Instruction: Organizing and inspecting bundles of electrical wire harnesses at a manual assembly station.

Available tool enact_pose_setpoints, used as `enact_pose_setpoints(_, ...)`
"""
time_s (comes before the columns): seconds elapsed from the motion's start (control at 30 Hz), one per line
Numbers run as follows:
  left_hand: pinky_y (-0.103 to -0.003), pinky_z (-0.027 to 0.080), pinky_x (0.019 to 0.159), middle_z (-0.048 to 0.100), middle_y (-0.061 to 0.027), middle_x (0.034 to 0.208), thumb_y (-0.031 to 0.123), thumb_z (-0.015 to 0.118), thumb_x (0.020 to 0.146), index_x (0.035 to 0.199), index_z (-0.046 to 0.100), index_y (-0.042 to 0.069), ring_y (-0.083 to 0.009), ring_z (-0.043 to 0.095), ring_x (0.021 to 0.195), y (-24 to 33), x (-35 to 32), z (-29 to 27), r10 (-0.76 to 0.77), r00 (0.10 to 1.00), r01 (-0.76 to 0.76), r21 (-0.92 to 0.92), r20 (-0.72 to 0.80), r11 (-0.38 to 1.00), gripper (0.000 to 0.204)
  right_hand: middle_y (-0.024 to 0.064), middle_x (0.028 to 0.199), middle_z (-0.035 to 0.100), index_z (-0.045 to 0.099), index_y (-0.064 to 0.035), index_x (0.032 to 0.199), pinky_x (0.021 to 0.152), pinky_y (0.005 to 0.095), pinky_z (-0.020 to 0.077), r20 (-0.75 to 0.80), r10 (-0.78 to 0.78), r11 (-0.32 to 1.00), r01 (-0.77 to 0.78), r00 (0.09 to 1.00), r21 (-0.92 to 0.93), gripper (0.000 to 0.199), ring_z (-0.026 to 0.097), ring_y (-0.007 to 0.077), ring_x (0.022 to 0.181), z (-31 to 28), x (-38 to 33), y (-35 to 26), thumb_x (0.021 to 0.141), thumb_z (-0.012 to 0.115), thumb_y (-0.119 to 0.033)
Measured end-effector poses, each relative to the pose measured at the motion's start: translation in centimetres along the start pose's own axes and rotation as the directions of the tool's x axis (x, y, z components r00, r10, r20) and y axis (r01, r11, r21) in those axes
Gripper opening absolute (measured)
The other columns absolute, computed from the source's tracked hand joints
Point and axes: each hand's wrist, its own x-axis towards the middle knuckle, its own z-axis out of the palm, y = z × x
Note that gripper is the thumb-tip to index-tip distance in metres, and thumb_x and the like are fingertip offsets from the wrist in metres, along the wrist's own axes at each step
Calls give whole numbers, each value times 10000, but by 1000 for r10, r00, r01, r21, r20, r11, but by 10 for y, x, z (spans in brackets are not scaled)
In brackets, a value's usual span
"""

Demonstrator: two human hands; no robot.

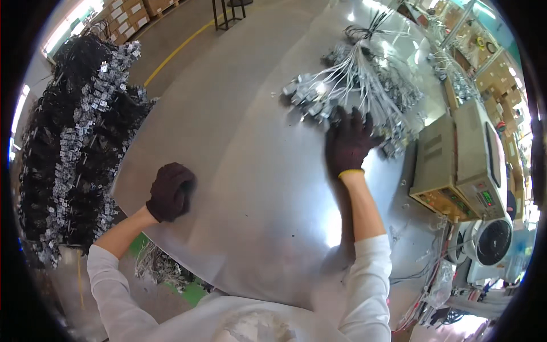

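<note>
My right hand [351,142], in a dark glove with a yellow cuff, reaches across the metal table [239,131]. Its spread fingers are at the near edge of a heap of white cables [364,80] with grey block-shaped connectors [310,97]. Whether the fingertips touch the connectors is hard to tell. Toward the table's left edge, my left hand [171,192], gloved the same way, rests with its fingers curled into a loose fist. Nothing sticks out of it, though the inside of the palm is hidden.
Bundles of black cables with silvery connectors [68,159] hang beyond the table's left edge. Two boxy instruments [436,162] with lit displays stand at the right, near a round black fan [493,242]. Loose wires [416,277] trail along the right edge. Cartons [122,20] are stacked far left.
</note>
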Motion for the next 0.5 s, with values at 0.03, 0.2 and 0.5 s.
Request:
enact_pose_setpoints(0.03, -542, 536, 1007, 715, -191, 1193, 2, 576, 771, 1192, 696, 28, -420, 664, 1148, -2, 3, 0, -10, 1000, 10, 7, 16, 1000, 438, 96, 1635, 538, 585, -339, 1529, 1150, 864, 208, -23, 7, 1000, -8, 1000, -23, 540, 365, 431, 1593, 17, 19, 10, 997, 671, -378)
enact_pose_setpoints(0.2, -539, 537, 1017, 713, -187, 1196, -18, 574, 789, 1200, 694, 27, -405, 669, 1138, -9, 8, 2, -33, 997, 31, 45, 67, 999, 430, 5, 1729, 418, 493, -369, 1610, 1166, 888, 218, 24, 89, 994, -87, 996, -58, 609, 289, 398, 1636, 77, 119, 47, 1022, 650, -386)
enact_pose_setpoints(0.5, -547, 527, 1034, 700, -165, 1202, 62, 601, 835, 1235, 698, 77, -411, 661, 1136, -6, 13, 12, -51, 997, 53, -31, 56, 998, 411, -6, 1828, 281, 381, -433, 1705, 1238, 829, 95, -162, 84, 978, -113, 983, -178, 688, 243, 420, 1664, 127, 179, 39, 1046, 580, -458)
